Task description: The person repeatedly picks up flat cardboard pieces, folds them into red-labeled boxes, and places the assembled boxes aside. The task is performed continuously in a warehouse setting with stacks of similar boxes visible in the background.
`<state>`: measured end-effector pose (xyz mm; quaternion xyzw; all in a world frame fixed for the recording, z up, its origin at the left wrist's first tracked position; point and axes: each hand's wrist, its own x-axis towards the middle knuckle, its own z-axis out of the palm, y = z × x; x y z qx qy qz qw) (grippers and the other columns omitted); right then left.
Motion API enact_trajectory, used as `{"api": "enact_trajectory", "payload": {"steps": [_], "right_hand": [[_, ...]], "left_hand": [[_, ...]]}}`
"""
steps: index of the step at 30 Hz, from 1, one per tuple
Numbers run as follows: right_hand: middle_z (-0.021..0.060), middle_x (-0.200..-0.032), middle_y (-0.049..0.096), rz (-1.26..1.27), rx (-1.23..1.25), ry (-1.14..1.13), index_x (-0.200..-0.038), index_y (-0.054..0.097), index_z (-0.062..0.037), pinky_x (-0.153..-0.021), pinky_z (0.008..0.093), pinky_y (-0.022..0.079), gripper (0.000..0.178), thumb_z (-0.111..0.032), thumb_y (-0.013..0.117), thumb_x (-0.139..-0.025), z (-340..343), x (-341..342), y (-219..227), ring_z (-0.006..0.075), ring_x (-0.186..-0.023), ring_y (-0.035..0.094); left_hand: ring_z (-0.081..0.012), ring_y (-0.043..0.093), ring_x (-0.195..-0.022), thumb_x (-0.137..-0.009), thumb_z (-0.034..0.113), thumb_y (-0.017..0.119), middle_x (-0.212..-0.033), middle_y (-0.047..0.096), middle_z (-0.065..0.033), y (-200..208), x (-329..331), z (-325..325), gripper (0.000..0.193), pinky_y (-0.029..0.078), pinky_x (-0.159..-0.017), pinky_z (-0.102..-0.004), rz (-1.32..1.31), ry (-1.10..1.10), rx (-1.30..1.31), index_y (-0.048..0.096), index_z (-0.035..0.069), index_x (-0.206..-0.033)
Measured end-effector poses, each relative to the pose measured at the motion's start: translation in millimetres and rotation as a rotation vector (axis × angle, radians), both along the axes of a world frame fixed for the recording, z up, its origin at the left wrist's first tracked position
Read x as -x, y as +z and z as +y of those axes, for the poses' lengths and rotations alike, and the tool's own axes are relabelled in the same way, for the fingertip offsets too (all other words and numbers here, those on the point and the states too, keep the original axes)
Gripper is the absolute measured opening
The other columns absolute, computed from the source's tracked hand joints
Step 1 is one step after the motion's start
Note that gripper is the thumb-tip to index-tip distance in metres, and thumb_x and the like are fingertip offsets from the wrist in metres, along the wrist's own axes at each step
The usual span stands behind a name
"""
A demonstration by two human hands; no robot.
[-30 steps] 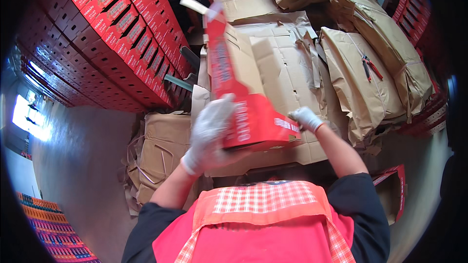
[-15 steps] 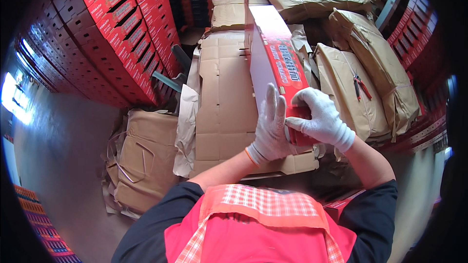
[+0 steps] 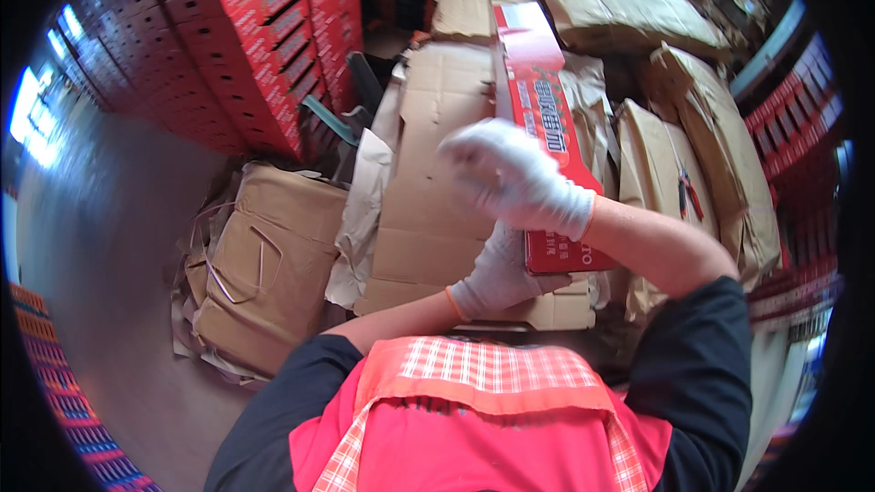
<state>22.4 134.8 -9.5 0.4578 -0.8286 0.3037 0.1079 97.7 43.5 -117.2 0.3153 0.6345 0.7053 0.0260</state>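
Observation:
A long red-and-white cardboard box [image 3: 570, 253], standing on its side with its printed red face up, stretches away from me over a stack of flat brown cardboard [image 3: 419, 173]. My left hand [image 3: 501, 275], in a white knit glove, grips the box's near left corner; its fingers are partly hidden behind the box and under my right arm. Across the box's left edge hangs my right hand [image 3: 519, 175], gloved the same way. Its fingers are bent and smeared by motion, so their hold cannot be made out.
Tall stacks of red cartons [image 3: 273, 27] rise at the left. Paper-wrapped bundles [image 3: 629, 14] lie behind and to the right, one carrying red-handled pliers [image 3: 689, 193]. Another brown bundle [image 3: 273, 264] with loose strapping rests at the left. More red cartons [image 3: 797, 118] stand far right.
My right hand has left the near end of the box and swung left and away from me across it. The near red end now looks closed flat. My left hand has slid lower.

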Motion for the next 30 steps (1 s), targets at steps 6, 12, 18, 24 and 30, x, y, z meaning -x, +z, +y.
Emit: {"api": "enact_trajectory", "payload": {"steps": [6,12,18,24,30], "right_hand": [[0.0032,-0.087,0.067,-0.892,0.565,-0.767,-0.110,0.064,-0.0046,-0.069,0.0310,0.054,0.028,-0.022,0.070,-0.089,15.2,72.5,25.4,0.0146,-0.073,0.063],[0.0203,-0.077,0.068,-0.131,-0.221,-0.286,-0.093,0.067,-0.0009,-0.068,0.0397,0.053,0.032,-0.025,0.080,-0.076,24.6,79.6,-47.6,0.0323,-0.071,0.068],[0.0125,-0.084,0.072,-0.012,-0.794,-0.776,-0.092,0.076,-0.0116,-0.075,0.0412,0.058,0.018,-0.021,0.067,-0.080,130.1,76.8,-135.2,0.0294,-0.086,0.071],[0.0040,-0.113,0.065,0.044,-0.889,-0.650,-0.101,0.068,-0.0142,-0.081,0.0378,0.057,0.030,-0.006,0.067,-0.072,207.5,13.1,-203.5,0.0249,-0.117,0.058],[0.0094,-0.137,0.052,-0.162,-0.825,-0.096,-0.133,0.054,-0.0206,-0.089,0.0470,0.050,0.068,-0.028,0.078,-0.069,147.9,-106.4,-168.1,0.0296,-0.114,0.059]], "left_hand": [[-0.0265,0.034,-0.140,-0.067,0.019,0.088,-0.149,0.033,-0.0165,-23.2,-7.7,-18.5,0.130,0.028,-0.117,-0.0389,-0.199,0.026,-0.255,-0.007,0.002,-0.154],[-0.0314,0.048,-0.134,-0.081,0.023,0.078,-0.145,0.047,-0.0219,-7.0,-24.8,-31.4,0.095,0.038,-0.112,-0.0373,-0.392,-0.422,0.268,0.021,0.004,-0.155],[-0.0315,0.054,-0.129,-0.092,0.022,0.068,-0.139,0.057,-0.0178,13.6,-25.4,-123.4,0.054,0.040,-0.110,-0.0385,0.145,-0.215,0.368,0.053,0.001,-0.140],[-0.0309,0.038,-0.142,-0.081,0.025,0.067,-0.155,0.040,-0.0105,-47.1,82.9,-218.7,0.068,0.023,-0.117,-0.0593,1.166,0.412,1.408,0.047,0.014,-0.145],[-0.0225,0.053,-0.123,-0.074,0.033,0.075,-0.124,0.062,-0.0024,-90.1,107.6,-170.5,0.059,0.040,-0.104,-0.0499,1.231,-0.515,1.390,0.060,0.019,-0.130]]}}
